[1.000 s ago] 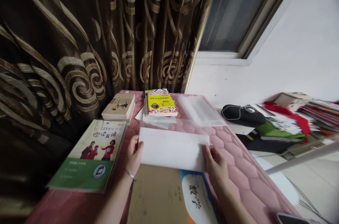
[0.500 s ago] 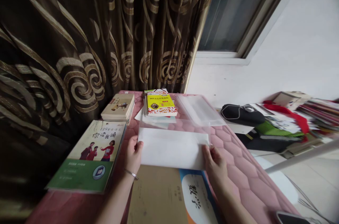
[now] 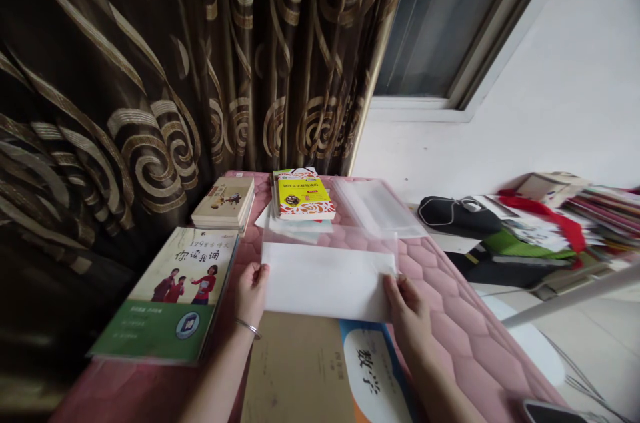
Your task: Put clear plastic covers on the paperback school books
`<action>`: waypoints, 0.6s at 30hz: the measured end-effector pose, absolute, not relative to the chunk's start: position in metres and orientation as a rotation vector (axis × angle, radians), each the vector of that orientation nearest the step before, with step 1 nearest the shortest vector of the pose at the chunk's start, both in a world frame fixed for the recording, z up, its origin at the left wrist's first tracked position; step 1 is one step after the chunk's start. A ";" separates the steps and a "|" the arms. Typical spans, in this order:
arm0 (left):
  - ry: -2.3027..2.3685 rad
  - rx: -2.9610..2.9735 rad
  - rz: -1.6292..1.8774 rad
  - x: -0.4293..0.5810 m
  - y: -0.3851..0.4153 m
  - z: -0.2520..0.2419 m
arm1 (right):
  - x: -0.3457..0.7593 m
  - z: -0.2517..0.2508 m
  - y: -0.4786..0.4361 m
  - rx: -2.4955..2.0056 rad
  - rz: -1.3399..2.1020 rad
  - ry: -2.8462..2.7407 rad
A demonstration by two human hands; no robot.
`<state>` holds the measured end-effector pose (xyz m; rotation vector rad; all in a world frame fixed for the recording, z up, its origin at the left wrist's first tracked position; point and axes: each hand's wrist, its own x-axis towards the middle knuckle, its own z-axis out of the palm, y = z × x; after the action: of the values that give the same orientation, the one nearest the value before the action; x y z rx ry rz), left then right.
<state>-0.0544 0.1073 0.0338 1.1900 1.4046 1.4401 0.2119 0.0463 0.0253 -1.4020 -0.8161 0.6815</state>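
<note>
Between my two hands is a clear plastic book cover [image 3: 330,234] with a white sheet [image 3: 325,281] showing in its lower part. My left hand [image 3: 254,293] pinches the left edge, thumb on top. At the right edge my right hand [image 3: 406,299] pinches the other side. Just below and partly under the white sheet lies a textbook [image 3: 300,369], brown with a blue, orange and white strip; its lower end runs out of view. I cannot tell whether the white sheet belongs to the textbook. More clear plastic covers [image 3: 377,207] lie flat beyond my right hand.
A green and white book [image 3: 165,296] lies left, with a stack of beige books [image 3: 225,201] behind it. Yellow-covered books [image 3: 304,195] sit at the back of the pink padded table [image 3: 450,316]. A phone-like object [image 3: 550,411] is at bottom right; a cluttered surface [image 3: 530,236] stands beyond.
</note>
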 end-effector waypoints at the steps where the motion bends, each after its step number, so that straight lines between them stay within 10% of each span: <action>1: 1.410 1.193 1.437 -0.054 0.107 0.034 | 0.212 0.025 0.046 -1.404 0.678 -0.817; 18: 1.243 1.082 1.353 -0.058 0.109 0.029 | 0.211 0.027 0.047 -1.324 0.727 -0.771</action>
<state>-0.0583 0.1086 0.0294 1.0817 1.2427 1.3531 0.2111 0.0470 0.0267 -1.3238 -0.7709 0.7266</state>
